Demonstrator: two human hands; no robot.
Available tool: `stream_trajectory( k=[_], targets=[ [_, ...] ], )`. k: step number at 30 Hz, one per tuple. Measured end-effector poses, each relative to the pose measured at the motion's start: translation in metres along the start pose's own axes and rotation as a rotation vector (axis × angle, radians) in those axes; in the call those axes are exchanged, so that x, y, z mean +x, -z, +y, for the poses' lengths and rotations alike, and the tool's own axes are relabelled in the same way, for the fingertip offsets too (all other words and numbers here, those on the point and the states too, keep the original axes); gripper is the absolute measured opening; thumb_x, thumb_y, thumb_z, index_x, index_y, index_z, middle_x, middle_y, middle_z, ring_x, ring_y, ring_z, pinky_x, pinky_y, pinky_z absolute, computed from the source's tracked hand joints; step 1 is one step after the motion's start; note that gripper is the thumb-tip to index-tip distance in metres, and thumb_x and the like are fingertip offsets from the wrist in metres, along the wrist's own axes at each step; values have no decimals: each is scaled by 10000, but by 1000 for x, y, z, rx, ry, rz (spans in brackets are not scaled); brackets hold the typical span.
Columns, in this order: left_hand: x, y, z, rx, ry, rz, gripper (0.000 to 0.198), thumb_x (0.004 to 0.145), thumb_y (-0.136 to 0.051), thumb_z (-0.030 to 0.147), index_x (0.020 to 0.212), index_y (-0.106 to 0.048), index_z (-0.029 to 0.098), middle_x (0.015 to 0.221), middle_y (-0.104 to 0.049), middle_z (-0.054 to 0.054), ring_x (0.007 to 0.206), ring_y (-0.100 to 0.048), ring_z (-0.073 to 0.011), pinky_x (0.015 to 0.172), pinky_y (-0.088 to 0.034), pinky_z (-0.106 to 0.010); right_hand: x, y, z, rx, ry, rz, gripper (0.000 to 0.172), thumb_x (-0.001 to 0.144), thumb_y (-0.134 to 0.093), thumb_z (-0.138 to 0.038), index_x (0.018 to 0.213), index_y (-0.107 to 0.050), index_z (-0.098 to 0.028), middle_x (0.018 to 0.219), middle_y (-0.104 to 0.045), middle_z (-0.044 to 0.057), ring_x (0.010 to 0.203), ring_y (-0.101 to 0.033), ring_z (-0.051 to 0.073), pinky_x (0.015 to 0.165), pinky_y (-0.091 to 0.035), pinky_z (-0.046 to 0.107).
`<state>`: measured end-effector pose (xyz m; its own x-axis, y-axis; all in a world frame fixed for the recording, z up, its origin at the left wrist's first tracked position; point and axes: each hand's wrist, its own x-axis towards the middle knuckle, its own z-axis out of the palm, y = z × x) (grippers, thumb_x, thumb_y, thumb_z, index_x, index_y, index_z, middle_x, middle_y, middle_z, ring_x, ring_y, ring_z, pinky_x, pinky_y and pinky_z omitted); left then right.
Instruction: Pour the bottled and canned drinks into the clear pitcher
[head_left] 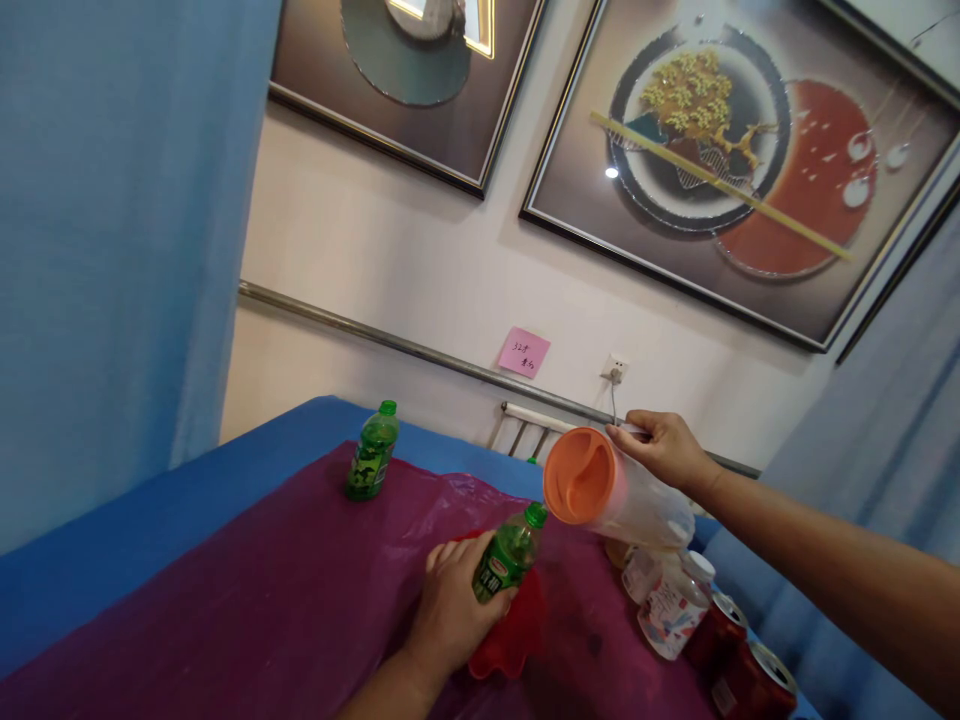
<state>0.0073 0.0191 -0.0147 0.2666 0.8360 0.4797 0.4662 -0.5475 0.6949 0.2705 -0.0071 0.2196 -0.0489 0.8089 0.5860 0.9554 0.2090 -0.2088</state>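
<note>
My left hand (457,605) is wrapped round a green plastic bottle (508,555), which leans a little to the right; its green top is on the neck, though whether that is a cap or an open rim I cannot tell. Below it lies a red dish with a wavy rim (517,630), partly hidden by the hand. My right hand (664,450) grips the handle of a clear pitcher (645,510) with an orange lid (581,475). The pitcher is tipped on its side, its lid facing left close to the bottle's top. No stream of liquid is visible between them.
Another green bottle (373,452) stands at the back left on the purple plastic sheet (300,580). On the right are a white-capped clear bottle (675,605) and red cans (754,680). A metal rail (420,350) runs along the wall behind; blue curtains (120,240) hang at both sides.
</note>
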Motion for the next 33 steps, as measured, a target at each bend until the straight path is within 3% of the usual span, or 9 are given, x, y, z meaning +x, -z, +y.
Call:
stream_trajectory(
  k=[33],
  targets=[
    [0,-1,-1,-14,1,-21,620,671,-795,231,1269,-635,266,1187,-725,-49,1126,-612,-289,1044,-377,-458,-3,2,5,3,-15,-4,513,817,-547,-601,557,-280,-248,519,-250,-66,498,-268,94,466,-204,252]
  ],
)
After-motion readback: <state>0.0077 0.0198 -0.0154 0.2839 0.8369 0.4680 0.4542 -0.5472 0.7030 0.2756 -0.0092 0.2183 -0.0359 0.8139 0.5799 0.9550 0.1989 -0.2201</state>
